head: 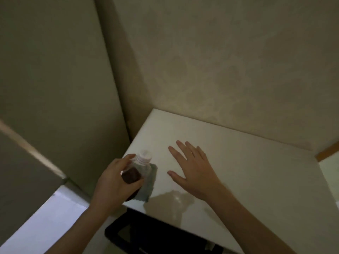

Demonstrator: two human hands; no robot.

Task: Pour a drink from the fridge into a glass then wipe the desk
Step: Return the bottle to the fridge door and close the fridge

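dim beige walls (220, 61) meet behind a white desk (247, 171). at its 8 o'clock corner a grey cloth (149, 182) lies under a bottle (136, 171) of dark drink, white cap on, gripped by the left hand (111, 186). right hand (192, 167), at centre, spreads flat, holding nothing. black chair (146, 233) at 6.

Past my fingertips a pale patterned wall (229, 61) rises. Left of my fingers stands a plain panel (55, 79); below my wrists sits a black frame (146, 233).

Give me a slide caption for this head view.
Left hand grips capped bottle over grey cloth; right hand open.
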